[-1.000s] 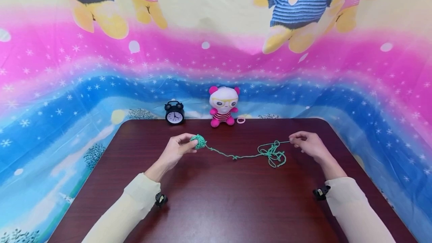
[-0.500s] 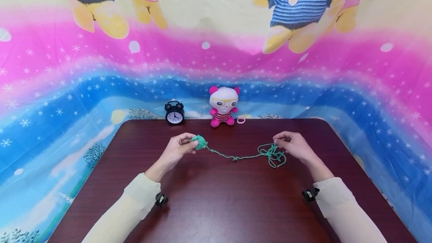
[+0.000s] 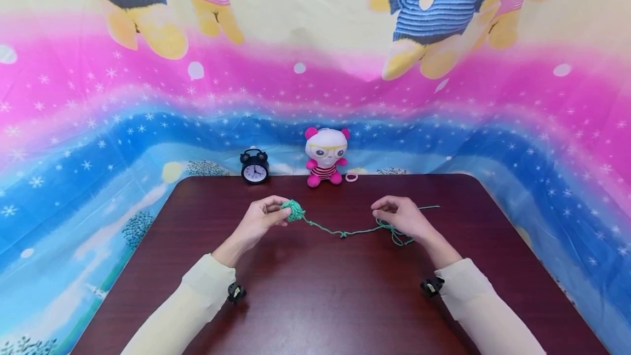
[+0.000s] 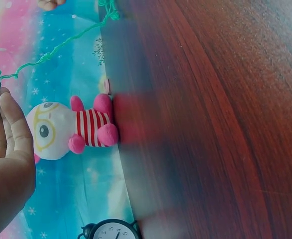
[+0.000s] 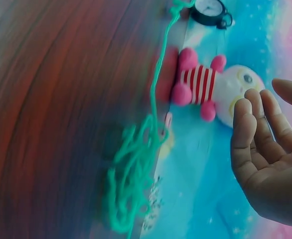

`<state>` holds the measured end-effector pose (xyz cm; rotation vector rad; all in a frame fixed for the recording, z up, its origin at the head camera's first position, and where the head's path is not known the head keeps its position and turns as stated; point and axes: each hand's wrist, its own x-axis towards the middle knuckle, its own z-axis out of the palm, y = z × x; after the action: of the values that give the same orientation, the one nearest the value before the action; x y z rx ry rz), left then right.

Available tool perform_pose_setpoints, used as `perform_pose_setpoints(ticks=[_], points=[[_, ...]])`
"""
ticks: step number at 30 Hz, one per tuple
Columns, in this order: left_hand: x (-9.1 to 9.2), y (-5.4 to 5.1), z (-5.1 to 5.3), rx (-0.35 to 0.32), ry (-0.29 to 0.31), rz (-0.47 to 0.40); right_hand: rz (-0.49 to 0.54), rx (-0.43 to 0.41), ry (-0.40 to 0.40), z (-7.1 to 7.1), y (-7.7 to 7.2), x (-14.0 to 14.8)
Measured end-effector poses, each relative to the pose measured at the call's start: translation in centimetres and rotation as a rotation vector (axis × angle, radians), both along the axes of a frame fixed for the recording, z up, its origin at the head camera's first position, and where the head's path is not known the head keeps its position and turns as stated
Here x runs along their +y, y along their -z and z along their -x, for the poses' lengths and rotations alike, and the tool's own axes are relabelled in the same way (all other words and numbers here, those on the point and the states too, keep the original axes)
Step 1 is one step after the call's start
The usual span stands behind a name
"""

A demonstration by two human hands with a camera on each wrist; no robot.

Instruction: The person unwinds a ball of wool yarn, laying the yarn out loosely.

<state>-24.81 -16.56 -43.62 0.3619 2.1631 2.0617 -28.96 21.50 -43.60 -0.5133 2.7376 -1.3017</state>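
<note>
In the head view, my left hand (image 3: pixel 256 221) grips a small wound ball of green yarn (image 3: pixel 294 211) between thumb and fingers. A knotted strand (image 3: pixel 322 227) runs from the ball rightward to a loose tangle of green yarn (image 3: pixel 401 240) on the table, which the right hand partly covers. My right hand (image 3: pixel 405 217) is held above that tangle. Its fingers (image 5: pixel 265 119) are loosely bent with nothing between them and the thumb, as the right wrist view shows. A free yarn end (image 3: pixel 430 207) sticks out to the right behind that hand.
At the back edge of the dark wooden table (image 3: pixel 315 300) stand a black alarm clock (image 3: pixel 254 169) and a pink-and-white panda plush (image 3: pixel 325 155). A small pink ring (image 3: pixel 351 177) lies beside the plush. A printed curtain (image 3: pixel 296 86) surrounds the table.
My right hand has let go of the yarn end and moved left over the tangle. The left hand, still gripping the ball, has barely moved.
</note>
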Motion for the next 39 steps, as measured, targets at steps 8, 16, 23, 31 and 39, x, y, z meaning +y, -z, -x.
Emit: perform_pose_setpoints(ticks=[8, 16, 23, 31, 39], points=[[0.1, -0.1, 0.1, 0.01, 0.014, 0.01, 0.012, 0.004, -0.047, -0.3, -0.1, -2.9], [0.2, 0.0, 0.1, 0.014, 0.024, 0.012, 0.046, -0.029, -0.089, -0.9, -0.3, -5.6], [0.2, 0.1, 0.1, 0.005, 0.032, 0.014, 0.05, -0.027, -0.135, -1.3, -0.3, -7.4], [0.3, 0.1, 0.2, 0.006, 0.048, 0.01, 0.043, -0.026, -0.183, -1.7, -0.4, -9.4], [0.5, 0.2, 0.2, 0.0, 0.057, 0.011, 0.062, -0.024, -0.212, -1.7, -0.1, -11.2]])
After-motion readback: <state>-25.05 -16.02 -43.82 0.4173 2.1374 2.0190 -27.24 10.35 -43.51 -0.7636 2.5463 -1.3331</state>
